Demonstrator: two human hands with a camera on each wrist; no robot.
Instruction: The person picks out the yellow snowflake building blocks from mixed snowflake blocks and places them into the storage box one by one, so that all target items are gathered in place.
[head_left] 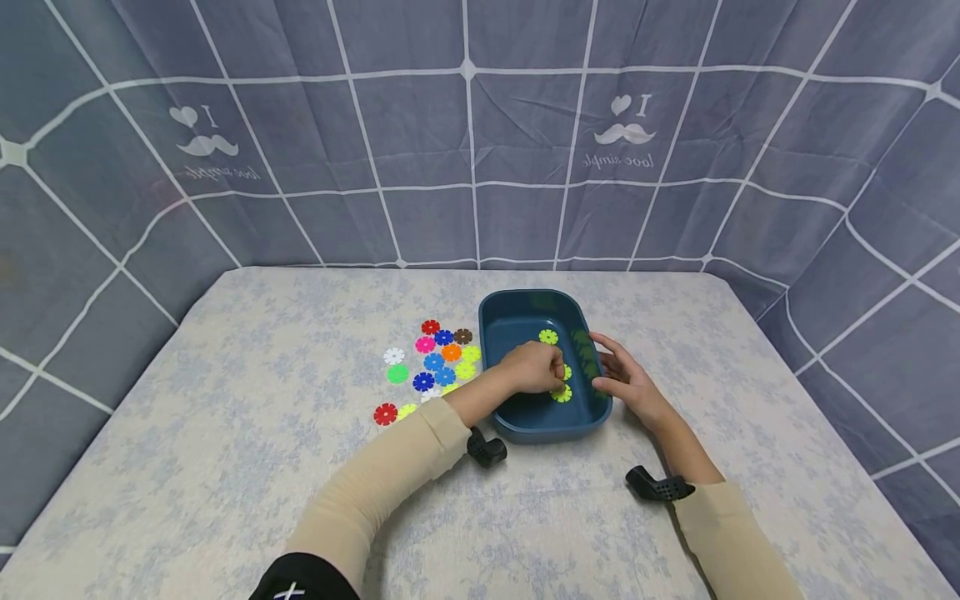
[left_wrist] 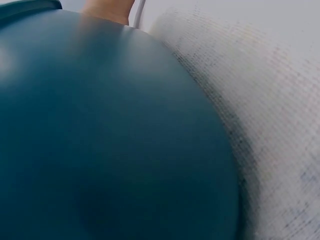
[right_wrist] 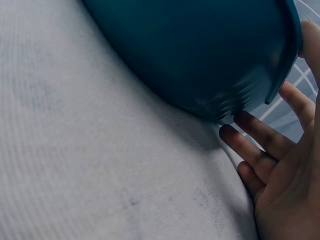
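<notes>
A dark teal plastic bin (head_left: 551, 435) stands on the table with several yellow-green snowflake discs in it, one lying alone toward the far end (head_left: 548, 337). My left hand (head_left: 531, 367) reaches over its left wall, fingers curled down, pinching a yellow-green disc (head_left: 567, 372) that it partly hides. Another yellow-green disc (head_left: 562, 392) shows right at the fingertips. Along the bin's right side, my right hand (head_left: 628, 385) rests with spread, fairly straight fingers. The right wrist view shows those fingers (right_wrist: 270, 140) against the outer wall. In the left wrist view the bin wall (left_wrist: 115, 125) hides the hand.
Left of the bin lie loose snowflake discs in several colours, among them a red one (head_left: 386, 414), a green one (head_left: 397, 373) and a brown one (head_left: 462, 336). A pale patterned cloth (head_left: 247, 433) covers the table. Behind it hangs a grey-blue checked curtain (head_left: 420, 142).
</notes>
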